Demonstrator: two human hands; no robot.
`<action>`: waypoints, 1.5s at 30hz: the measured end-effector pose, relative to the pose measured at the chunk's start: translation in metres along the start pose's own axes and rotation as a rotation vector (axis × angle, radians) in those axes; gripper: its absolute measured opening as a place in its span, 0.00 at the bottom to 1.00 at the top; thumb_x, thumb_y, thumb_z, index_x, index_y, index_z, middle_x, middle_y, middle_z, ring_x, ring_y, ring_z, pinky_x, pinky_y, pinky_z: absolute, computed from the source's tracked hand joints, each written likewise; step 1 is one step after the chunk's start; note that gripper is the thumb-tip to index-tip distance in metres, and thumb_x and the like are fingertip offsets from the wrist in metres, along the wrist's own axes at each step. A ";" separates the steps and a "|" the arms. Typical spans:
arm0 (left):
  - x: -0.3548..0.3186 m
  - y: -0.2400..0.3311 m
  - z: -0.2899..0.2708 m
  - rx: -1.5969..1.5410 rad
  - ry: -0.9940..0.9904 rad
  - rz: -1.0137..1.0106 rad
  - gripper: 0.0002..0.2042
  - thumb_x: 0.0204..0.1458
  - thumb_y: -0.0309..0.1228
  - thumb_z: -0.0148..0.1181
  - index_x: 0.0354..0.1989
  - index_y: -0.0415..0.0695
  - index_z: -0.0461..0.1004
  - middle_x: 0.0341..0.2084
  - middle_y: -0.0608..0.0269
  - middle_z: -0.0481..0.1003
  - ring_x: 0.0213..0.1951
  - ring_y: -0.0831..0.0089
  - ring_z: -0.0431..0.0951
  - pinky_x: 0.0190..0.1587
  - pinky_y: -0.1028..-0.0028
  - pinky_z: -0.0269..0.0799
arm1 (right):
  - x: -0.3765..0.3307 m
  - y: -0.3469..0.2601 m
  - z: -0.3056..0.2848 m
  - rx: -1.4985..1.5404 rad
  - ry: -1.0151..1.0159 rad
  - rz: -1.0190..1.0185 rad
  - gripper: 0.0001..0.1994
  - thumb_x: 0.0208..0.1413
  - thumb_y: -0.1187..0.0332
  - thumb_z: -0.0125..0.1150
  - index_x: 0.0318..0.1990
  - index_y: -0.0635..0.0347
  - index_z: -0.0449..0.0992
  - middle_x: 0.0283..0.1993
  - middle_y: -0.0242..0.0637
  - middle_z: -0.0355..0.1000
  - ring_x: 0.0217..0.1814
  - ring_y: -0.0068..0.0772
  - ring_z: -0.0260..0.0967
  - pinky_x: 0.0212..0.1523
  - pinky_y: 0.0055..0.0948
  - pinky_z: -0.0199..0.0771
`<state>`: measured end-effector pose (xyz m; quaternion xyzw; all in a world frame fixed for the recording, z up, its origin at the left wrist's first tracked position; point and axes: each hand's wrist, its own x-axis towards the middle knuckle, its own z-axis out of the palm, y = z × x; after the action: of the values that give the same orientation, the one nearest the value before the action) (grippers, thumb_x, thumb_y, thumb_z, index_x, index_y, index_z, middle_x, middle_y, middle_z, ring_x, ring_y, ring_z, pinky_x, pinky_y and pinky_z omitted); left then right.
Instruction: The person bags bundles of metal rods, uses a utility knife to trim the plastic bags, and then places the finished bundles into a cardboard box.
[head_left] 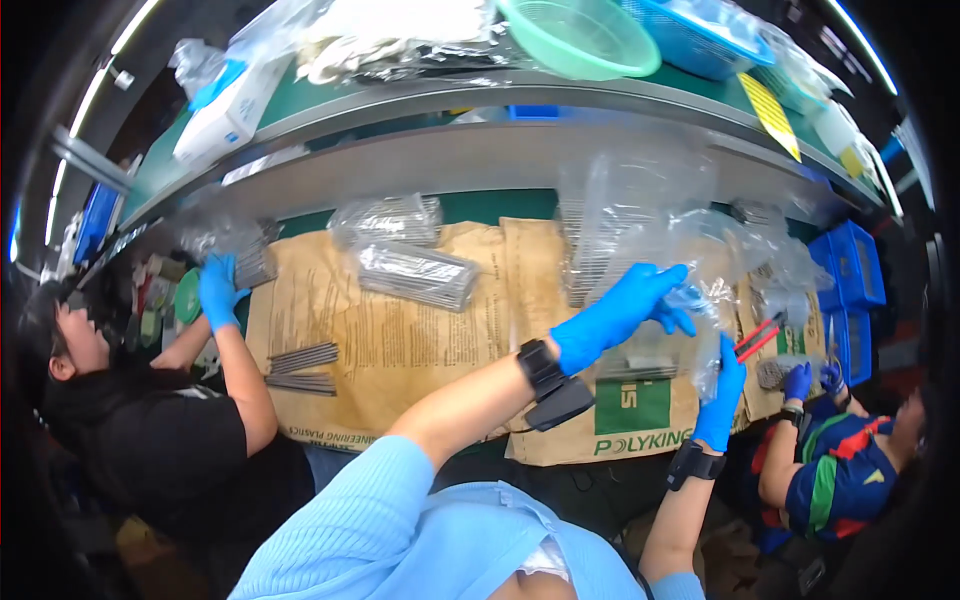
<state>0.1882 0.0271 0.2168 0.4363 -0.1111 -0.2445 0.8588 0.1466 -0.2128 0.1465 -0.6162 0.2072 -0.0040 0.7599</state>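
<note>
A clear plastic bag [645,240], partly smeared by motion, spreads in front of me. My left hand [625,308], in a blue glove, grips its crumpled part with thumb and fingers. Lower right, my blue-gloved right hand [722,398] closes on the bag's near edge. A red-handled tool [760,338], perhaps pliers, shows right beside those fingers; whether they hold it too I cannot tell. Behind the bag lie thin grey rods [578,250] in a row. Two bagged bundles of rods [418,275] rest left of my left hand, and loose dark rods [303,368] lie nearer the left worker.
Brown paper sacks [450,350] cover the bench. A shelf edge [430,100] crosses above, bearing a green basket [585,40], a blue basket [690,40] and a white box [232,115]. Co-workers sit at left [150,420] and right [850,460]. Blue bins [850,270] stand far right.
</note>
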 end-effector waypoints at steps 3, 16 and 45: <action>0.002 0.003 -0.022 -0.064 0.054 0.090 0.20 0.56 0.41 0.43 0.44 0.34 0.68 0.41 0.52 0.72 0.37 0.66 0.75 0.38 0.73 0.70 | 0.000 0.012 0.008 -0.033 0.023 -0.135 0.15 0.54 0.64 0.51 0.45 0.64 0.69 0.35 0.30 0.68 0.36 0.24 0.68 0.37 0.18 0.67; -0.263 0.029 -0.355 1.667 1.747 0.190 0.21 0.46 0.43 0.55 0.39 0.34 0.70 0.34 0.45 0.72 0.37 0.51 0.72 0.41 0.61 0.67 | -0.098 0.089 0.162 -0.293 -0.532 -0.073 0.16 0.53 0.71 0.52 0.49 0.66 0.66 0.34 0.36 0.71 0.31 0.22 0.68 0.33 0.22 0.70; -0.351 -0.116 -0.241 0.941 1.401 -0.079 0.18 0.52 0.38 0.50 0.21 0.32 0.68 0.20 0.39 0.69 0.25 0.48 0.70 0.25 0.61 0.63 | -0.147 0.282 0.260 -0.633 -0.916 -0.267 0.10 0.47 0.65 0.56 0.23 0.63 0.74 0.17 0.41 0.69 0.19 0.31 0.69 0.21 0.32 0.66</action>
<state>-0.0523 0.3179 -0.0116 0.8028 0.3721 0.1245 0.4489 0.0254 0.1369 -0.0325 -0.7734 -0.2320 0.2297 0.5435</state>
